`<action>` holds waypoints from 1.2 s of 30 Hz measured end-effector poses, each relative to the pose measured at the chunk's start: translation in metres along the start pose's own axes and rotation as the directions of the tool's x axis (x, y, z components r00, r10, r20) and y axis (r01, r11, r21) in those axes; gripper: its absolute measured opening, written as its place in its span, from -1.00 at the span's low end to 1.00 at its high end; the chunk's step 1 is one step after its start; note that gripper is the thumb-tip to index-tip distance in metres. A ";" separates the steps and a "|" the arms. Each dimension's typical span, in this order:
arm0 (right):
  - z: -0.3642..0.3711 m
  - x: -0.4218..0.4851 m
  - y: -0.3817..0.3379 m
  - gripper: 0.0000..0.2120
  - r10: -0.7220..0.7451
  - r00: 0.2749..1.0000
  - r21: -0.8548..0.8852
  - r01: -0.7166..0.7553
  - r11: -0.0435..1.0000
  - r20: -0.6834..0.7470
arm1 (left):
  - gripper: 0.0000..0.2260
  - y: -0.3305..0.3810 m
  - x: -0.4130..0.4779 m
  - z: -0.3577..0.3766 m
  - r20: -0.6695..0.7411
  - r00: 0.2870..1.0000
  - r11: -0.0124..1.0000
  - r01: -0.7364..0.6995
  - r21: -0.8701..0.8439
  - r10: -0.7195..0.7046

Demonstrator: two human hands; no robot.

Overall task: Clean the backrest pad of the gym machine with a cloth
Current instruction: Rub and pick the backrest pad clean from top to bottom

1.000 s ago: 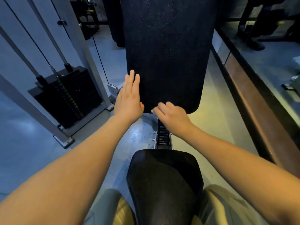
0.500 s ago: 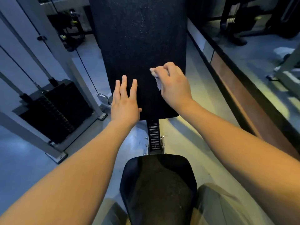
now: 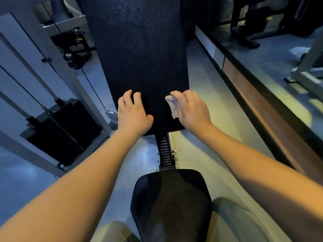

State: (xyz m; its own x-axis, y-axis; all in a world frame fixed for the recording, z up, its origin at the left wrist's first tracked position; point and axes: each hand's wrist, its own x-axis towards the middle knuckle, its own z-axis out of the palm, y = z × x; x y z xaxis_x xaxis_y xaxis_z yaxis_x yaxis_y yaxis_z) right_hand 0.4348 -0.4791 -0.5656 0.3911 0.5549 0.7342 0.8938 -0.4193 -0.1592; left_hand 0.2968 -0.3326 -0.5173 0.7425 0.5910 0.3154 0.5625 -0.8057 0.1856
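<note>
The black backrest pad (image 3: 139, 58) stands upright in front of me, filling the top middle of the view. My left hand (image 3: 132, 114) rests on the pad's lower left corner with its fingers bent, holding nothing. My right hand (image 3: 190, 109) presses a small white cloth (image 3: 173, 106) against the pad's lower right edge; only a strip of the cloth shows beside my fingers. The black seat pad (image 3: 171, 203) lies below, between my knees.
A toothed adjustment post (image 3: 165, 151) joins seat and backrest. A black weight stack (image 3: 59, 131) with cables and a grey frame (image 3: 57, 56) stands at left. A dark ledge with a wood-coloured face (image 3: 272, 116) runs along the right. Other machines stand behind.
My right hand with the cloth rose from the pad's bottom edge, then came back down to the lower right edge. My left hand's fingers have curled from flat.
</note>
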 end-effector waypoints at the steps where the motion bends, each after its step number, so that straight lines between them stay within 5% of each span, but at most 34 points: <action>1: -0.002 0.012 0.001 -0.70 0.039 0.999 -0.010 -0.039 0.999 -0.031 | -0.27 0.000 0.000 0.000 -0.045 0.998 0.999 -0.053 0.010 0.054; 4: 0.004 0.026 0.003 -0.76 0.062 0.996 -0.107 -0.069 0.992 -0.067 | -0.13 0.002 0.001 0.007 -0.015 0.983 0.980 -0.181 0.083 0.182; 8: 0.025 0.006 0.004 -0.82 -0.061 0.995 -0.174 0.046 0.984 -0.080 | 0.00 0.002 0.005 0.019 0.040 0.982 0.966 -0.189 0.178 0.185; 12: 0.037 -0.050 0.003 -0.53 -0.215 0.973 -0.098 0.223 0.970 0.086 | 0.02 0.003 0.004 0.024 0.034 0.986 0.967 -0.165 0.196 0.161; 14: 0.032 -0.065 0.012 -0.66 -0.225 0.963 -0.081 0.239 0.968 0.151 | 0.03 0.004 0.004 0.027 0.032 0.988 0.967 -0.153 0.204 0.150; 17: 0.014 -0.035 0.024 -0.76 0.118 0.993 0.052 -0.117 0.992 -0.020 | 0.03 0.005 0.005 0.029 0.032 0.988 0.970 -0.152 0.190 0.149; 20: -0.004 0.019 0.031 -0.68 0.493 0.869 0.239 -0.468 0.851 -0.052 | 0.02 0.006 0.005 0.029 0.037 0.989 0.968 -0.151 0.200 0.146; 27: 0.036 -0.051 0.029 -0.80 0.618 0.679 0.339 -0.734 0.588 0.397 | 0.03 0.008 0.006 0.032 0.040 0.990 0.970 -0.143 0.196 0.137; 31: 0.041 -0.088 0.022 -0.75 0.472 0.582 0.218 -0.752 0.622 0.662 | 0.04 0.008 0.005 0.032 0.046 0.990 0.971 -0.142 0.193 0.135; 32: 0.044 -0.084 0.019 -0.74 0.541 0.568 0.262 -0.800 0.540 0.621 | 0.03 0.008 0.005 0.031 0.051 0.989 0.972 -0.145 0.186 0.138; 34: 0.042 -0.063 0.016 -0.69 0.734 0.427 0.444 -0.876 0.190 0.529 | 0.02 0.008 0.005 0.028 0.064 0.989 0.973 -0.143 0.180 0.133; 36: 0.042 -0.047 0.017 -0.65 0.762 0.322 0.584 -0.806 -0.090 0.562 | 0.02 0.007 0.005 0.025 0.069 0.988 0.972 -0.149 0.182 0.138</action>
State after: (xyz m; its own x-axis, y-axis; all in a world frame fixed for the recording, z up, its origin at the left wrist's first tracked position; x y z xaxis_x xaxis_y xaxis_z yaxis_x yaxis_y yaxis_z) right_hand 0.4403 -0.4824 -0.6303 0.9302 0.2634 -0.2557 -0.2677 0.0101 -0.9634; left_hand 0.3140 -0.3345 -0.5378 0.8367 0.4750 0.2727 0.5023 -0.8640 -0.0361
